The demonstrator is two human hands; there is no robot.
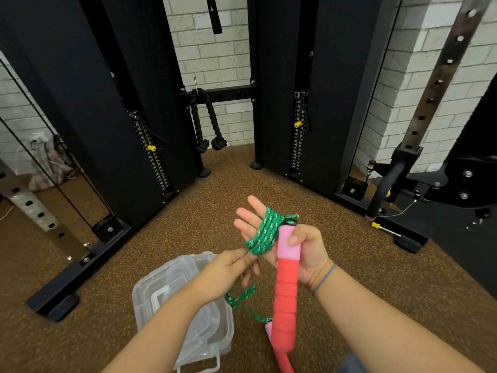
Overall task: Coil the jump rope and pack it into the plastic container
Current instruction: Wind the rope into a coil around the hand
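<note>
The green jump rope [265, 234] is wound in several turns around the palm of my right hand [304, 251], whose fingers point up and away. The thumb of that hand pins the pink and red foam handle [286, 281] against the palm, and the handle hangs downward. My left hand [231, 267] pinches the rope just below the coil. A loose length of rope [242, 300] droops from it toward the second handle [269, 328], mostly hidden behind the first. The clear plastic container [172, 286] stands on the floor under my left forearm.
Speckled brown rubber floor [349, 265] lies all around. Black cable-machine towers [113, 103] with weight stacks stand ahead, a black rope attachment [207, 119] hanging between them. A perforated rack upright [435, 84] and black frame feet sit at the right; another frame base [80, 265] is left.
</note>
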